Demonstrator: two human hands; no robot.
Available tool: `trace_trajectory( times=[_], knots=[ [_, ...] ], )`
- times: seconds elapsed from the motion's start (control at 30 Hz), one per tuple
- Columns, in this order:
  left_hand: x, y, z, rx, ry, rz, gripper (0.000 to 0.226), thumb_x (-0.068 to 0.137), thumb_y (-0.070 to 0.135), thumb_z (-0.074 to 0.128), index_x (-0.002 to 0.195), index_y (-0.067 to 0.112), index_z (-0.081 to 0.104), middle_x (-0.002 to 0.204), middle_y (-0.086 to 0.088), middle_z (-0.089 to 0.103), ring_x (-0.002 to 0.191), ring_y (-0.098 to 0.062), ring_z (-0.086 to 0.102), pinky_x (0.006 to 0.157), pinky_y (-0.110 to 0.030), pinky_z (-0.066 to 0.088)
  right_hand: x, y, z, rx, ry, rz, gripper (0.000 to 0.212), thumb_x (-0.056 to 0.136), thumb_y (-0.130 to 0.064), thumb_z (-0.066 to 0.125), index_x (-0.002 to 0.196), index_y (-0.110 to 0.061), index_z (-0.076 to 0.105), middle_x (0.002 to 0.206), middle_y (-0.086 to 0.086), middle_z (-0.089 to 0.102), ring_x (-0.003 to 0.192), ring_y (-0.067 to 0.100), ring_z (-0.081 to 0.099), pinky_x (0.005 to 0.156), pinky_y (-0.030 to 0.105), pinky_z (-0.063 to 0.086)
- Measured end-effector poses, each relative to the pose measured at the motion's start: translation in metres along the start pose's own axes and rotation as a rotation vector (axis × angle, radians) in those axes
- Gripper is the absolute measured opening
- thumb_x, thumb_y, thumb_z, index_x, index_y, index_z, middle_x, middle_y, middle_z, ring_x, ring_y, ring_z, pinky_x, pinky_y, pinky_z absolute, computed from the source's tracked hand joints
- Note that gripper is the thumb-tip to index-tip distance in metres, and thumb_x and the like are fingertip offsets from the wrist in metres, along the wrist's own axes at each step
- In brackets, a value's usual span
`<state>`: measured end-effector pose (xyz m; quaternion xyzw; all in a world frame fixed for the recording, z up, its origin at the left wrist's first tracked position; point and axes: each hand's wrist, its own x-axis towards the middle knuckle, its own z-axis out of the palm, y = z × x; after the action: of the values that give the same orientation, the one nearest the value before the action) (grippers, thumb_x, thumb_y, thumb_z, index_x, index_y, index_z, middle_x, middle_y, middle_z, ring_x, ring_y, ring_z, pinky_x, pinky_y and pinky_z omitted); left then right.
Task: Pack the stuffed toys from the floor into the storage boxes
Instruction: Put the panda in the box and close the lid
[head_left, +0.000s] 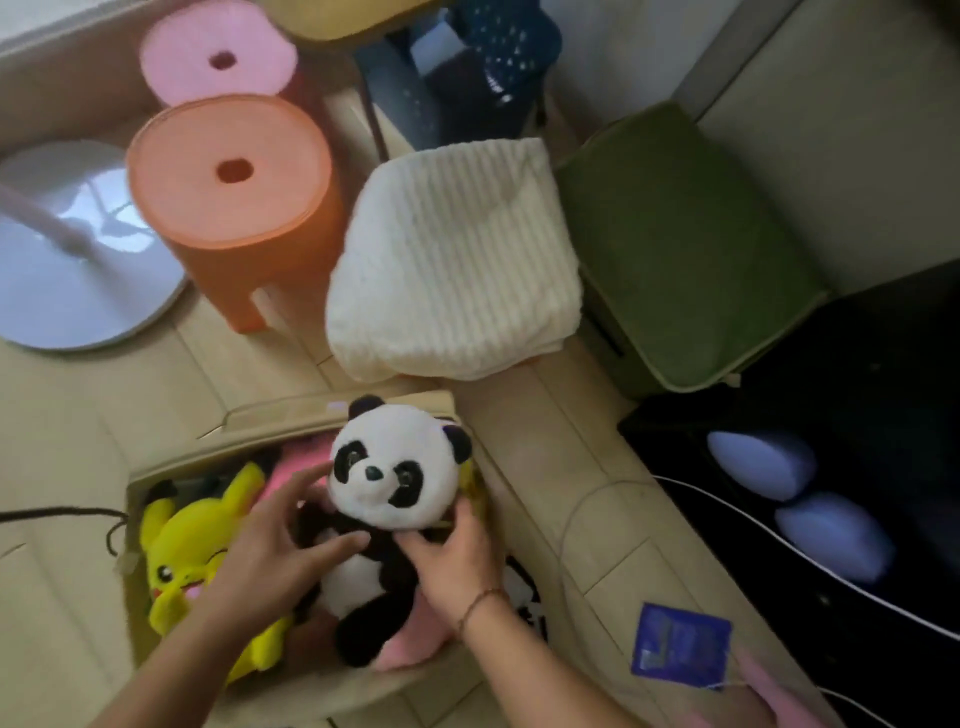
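we've got the fuzzy panda (387, 499) in the beige storage box (291, 415) at lower centre, beside a yellow plush (197, 551) and something soft and pink (306, 457). our left hand (270, 545) and right hand (457, 551) have their fingers wrapped round its body.

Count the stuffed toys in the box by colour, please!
Black and white: 1, the panda
Yellow: 1, the yellow toy
Pink: at least 1, the pink plush, mostly hidden
Total: 3 in the beige box
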<state>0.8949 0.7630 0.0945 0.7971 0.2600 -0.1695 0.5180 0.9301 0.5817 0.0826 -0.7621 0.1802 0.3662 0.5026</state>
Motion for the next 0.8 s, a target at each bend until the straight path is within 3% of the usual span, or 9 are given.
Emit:
trace_trajectory(
  times=[0.1,0.2,0.3,0.43,0.5,0.57,0.63,0.73,0.8],
  knots=[
    [0.017,0.041,0.025,-0.018,-0.058,0.136,0.077,0.051,0.051,0.083,0.120,0.053,0.048,0.126,0.028,0.054,0.117,0.002,0.053,0.094,-0.024,0.044,0.009,-0.015,-0.068,0.233,0.046,-0.105,0.038,0.077,-0.013,0.074,0.103,-0.035,0.059,0.102,-0.009,0.070,0.096,0.005,0.066,0.087,0.028,0.055],
    [0.042,0.078,0.069,-0.302,-0.229,0.012,0.092,0.046,0.040,0.087,0.126,0.042,0.042,0.115,0.014,0.068,0.111,-0.002,0.063,0.086,-0.027,0.056,0.032,-0.031,-0.131,0.270,0.056,-0.187,0.034,0.079,-0.007,0.068,0.104,-0.029,0.062,0.101,-0.002,0.071,0.096,0.010,0.067,0.086,0.027,0.054],
    [0.065,0.105,0.112,-0.329,-0.189,0.043,0.089,0.051,0.029,0.090,0.130,0.026,0.048,0.119,0.004,0.069,0.111,-0.010,0.065,0.089,-0.033,0.056,0.066,-0.040,-0.178,0.302,0.002,-0.135,0.026,0.079,-0.004,0.063,0.099,-0.020,0.066,0.092,-0.003,0.072,0.087,0.010,0.068,0.080,0.023,0.055],
    [0.101,0.130,0.144,-0.346,-0.230,-0.020,0.056,0.067,0.013,0.087,0.117,0.019,0.063,0.109,0.003,0.074,0.105,-0.015,0.069,0.084,-0.032,0.057,0.113,-0.036,-0.220,0.417,-0.028,0.042,0.021,0.083,-0.011,0.061,0.103,-0.011,0.067,0.095,0.016,0.066,0.090,0.028,0.060,0.081,0.043,0.046],
    [0.118,0.134,0.152,-0.390,-0.312,-0.074,0.063,0.067,0.020,0.087,0.123,0.022,0.059,0.115,0.001,0.072,0.109,-0.019,0.067,0.088,-0.039,0.056,0.133,-0.033,-0.226,0.357,-0.030,0.045,0.024,0.089,-0.006,0.058,0.112,-0.008,0.065,0.103,0.018,0.067,0.094,0.030,0.061,0.087,0.052,0.048],
    [0.131,0.141,0.160,-0.393,-0.356,-0.090,0.077,0.067,0.023,0.087,0.134,0.024,0.050,0.124,-0.001,0.067,0.115,-0.019,0.064,0.092,-0.043,0.054,0.148,-0.031,-0.231,0.383,-0.004,0.065,0.030,0.090,-0.004,0.059,0.119,-0.007,0.061,0.109,0.019,0.068,0.098,0.031,0.064,0.091,0.051,0.049],
    [0.138,0.149,0.169,-0.376,-0.348,-0.057,0.078,0.071,0.015,0.086,0.137,0.024,0.045,0.126,0.001,0.066,0.115,-0.017,0.064,0.091,-0.038,0.056,0.167,-0.028,-0.237,0.515,0.015,0.140,0.038,0.086,-0.020,0.067,0.122,-0.010,0.062,0.115,0.016,0.068,0.106,0.031,0.065,0.095,0.049,0.050],
    [0.144,0.158,0.175,-0.403,-0.293,-0.092,0.075,0.072,0.014,0.084,0.135,0.028,0.045,0.123,0.005,0.068,0.113,-0.014,0.065,0.091,-0.038,0.056,0.210,0.007,-0.251,0.766,0.103,0.410,0.088,0.050,-0.068,0.080,0.124,-0.024,0.061,0.126,0.007,0.063,0.115,0.030,0.060,0.096,0.049,0.049],
    [0.146,0.161,0.176,-0.391,-0.295,-0.120,0.078,0.070,0.019,0.085,0.136,0.028,0.044,0.124,0.004,0.067,0.114,-0.015,0.065,0.094,-0.042,0.054,0.241,0.032,-0.261,0.959,0.209,0.489,0.106,0.037,-0.076,0.079,0.127,-0.024,0.057,0.129,0.011,0.059,0.116,0.032,0.058,0.094,0.051,0.049]
  ],
)
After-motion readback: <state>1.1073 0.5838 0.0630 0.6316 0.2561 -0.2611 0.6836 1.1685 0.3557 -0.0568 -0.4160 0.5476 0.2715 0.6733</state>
